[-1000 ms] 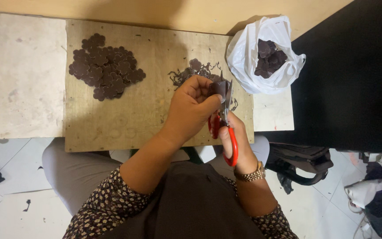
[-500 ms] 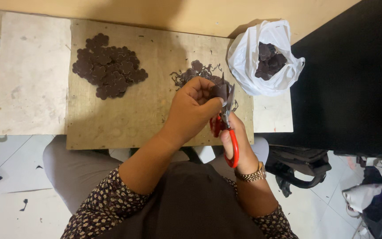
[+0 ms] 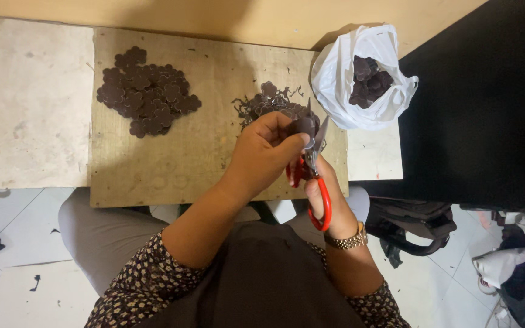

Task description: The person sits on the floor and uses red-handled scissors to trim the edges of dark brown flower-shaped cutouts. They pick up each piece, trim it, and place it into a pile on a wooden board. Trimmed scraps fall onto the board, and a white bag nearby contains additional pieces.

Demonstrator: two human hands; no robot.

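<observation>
While the left hand (image 3: 261, 155) pinches a dark brown piece (image 3: 302, 126) by its edge, fingers closed on it, the right hand (image 3: 315, 185) is wrapped through the red handles of the scissors (image 3: 315, 163), blades parted in a V right at the piece. All of this is up in the air, just over the near right part of the surface (image 3: 171, 164).

My guess is the piece is thin, light and a bit floppy, like leather or foam sheet, so holding it close to the cut line with the fingertips looks smart, otherwise it'd bend away from the blades. Doesn't look fragile or slippery.

Counts: one pair of scissors, one piece in hand. One pile (image 3: 146, 91) of flower-shaped cutouts sits far left on the board, too overlapped to count, a few dozen maybe. One smaller heap of scraps (image 3: 264, 102), curly trimmings with a cutout or two mixed in, lies just beyond the hands. One white plastic bag (image 3: 341, 79) at the right edge has more dark pieces in it, can't tell how many. One gold watch (image 3: 346, 242) on the right wrist.
</observation>
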